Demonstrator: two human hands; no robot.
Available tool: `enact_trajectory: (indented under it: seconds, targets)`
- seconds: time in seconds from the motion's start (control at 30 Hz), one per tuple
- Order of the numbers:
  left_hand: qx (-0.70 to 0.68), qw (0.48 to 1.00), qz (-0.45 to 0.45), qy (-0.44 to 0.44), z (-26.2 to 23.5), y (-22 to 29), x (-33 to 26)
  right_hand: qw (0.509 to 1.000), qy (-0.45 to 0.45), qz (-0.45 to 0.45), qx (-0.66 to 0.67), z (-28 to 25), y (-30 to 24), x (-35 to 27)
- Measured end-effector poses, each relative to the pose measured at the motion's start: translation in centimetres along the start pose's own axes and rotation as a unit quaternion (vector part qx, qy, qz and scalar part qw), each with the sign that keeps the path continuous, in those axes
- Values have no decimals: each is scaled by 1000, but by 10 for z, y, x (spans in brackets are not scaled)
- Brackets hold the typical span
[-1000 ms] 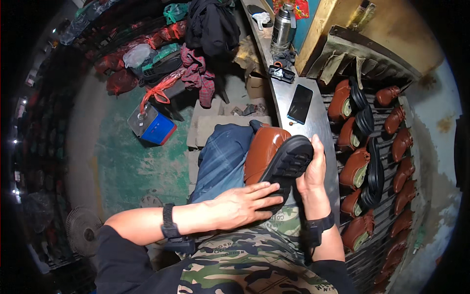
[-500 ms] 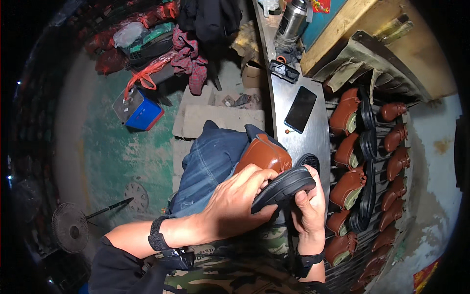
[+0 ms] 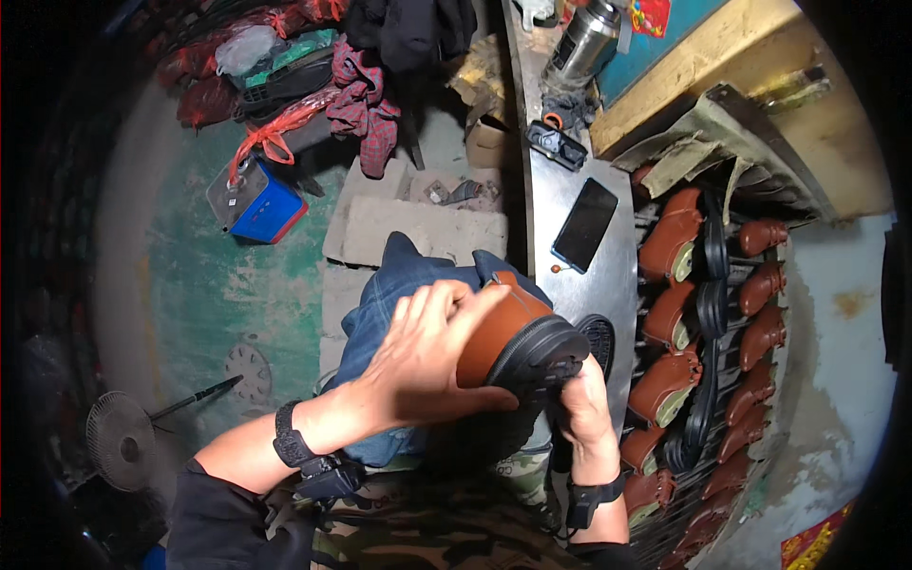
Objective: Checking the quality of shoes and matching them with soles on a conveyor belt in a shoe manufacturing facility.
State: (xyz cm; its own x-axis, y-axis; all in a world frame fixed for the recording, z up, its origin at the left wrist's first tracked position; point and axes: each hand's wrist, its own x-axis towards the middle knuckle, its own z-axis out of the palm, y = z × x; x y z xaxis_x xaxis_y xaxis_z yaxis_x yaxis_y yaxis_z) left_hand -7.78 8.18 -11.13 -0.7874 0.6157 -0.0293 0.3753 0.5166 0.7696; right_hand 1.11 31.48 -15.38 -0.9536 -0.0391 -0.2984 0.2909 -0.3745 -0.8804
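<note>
At the centre of the clock face, tilted above the lap in dark-blue jeans (image 3: 380,290): a brown leather shoe (image 3: 503,332), with a black treaded sole (image 3: 543,359) turned toward 5 o'clock. Curled round the sole from 4 o'clock, the right hand (image 3: 589,404), apparently closed on the edge, fingertips mostly hidden. Spread over the leather from 9 o'clock, the left hand (image 3: 418,350), thumb and forefinger wide apart; firm hold or mere steadying, cannot tell.

Probably light enough for one hand. Likely stiff but springy along the sole, softer and more yielding in the upper; glossy, so perhaps slick under dry fingers and easy to scuff. Best gripped by the sole's rim, with only a flat palm against the leather.

Just beside, at 3 o'clock, a loose black sole (image 3: 597,334) on a smooth metal bench (image 3: 619,285). Further along, at 1 o'clock, a dark smartphone (image 3: 584,226); beyond, nearer 12, a steel thermos (image 3: 581,46). From 2 to 5 o'clock, rows of brown shoe uppers (image 3: 670,242). Toward 9, a worn green floor (image 3: 218,313); at 8:30, a fan (image 3: 121,442); at 10, a blue box (image 3: 271,211); at 11, plaid cloth (image 3: 366,114).
</note>
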Motion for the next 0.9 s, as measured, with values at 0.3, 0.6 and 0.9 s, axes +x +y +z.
enact_trajectory:
  seconds: [0.3, 0.6, 0.9]
  targets:
    - [-290, 891, 314, 151, -21, 51, -38, 865, -25, -423, -268, 95, -96, -51]
    - [-266, 922, -102, 262, 22, -45, -137, 902, -370, -109, -194, 79, -26, -69]
    - [215, 975, 34, -39, 26, 25, -32, 924, -268, 51, -268, 44, 19, -94]
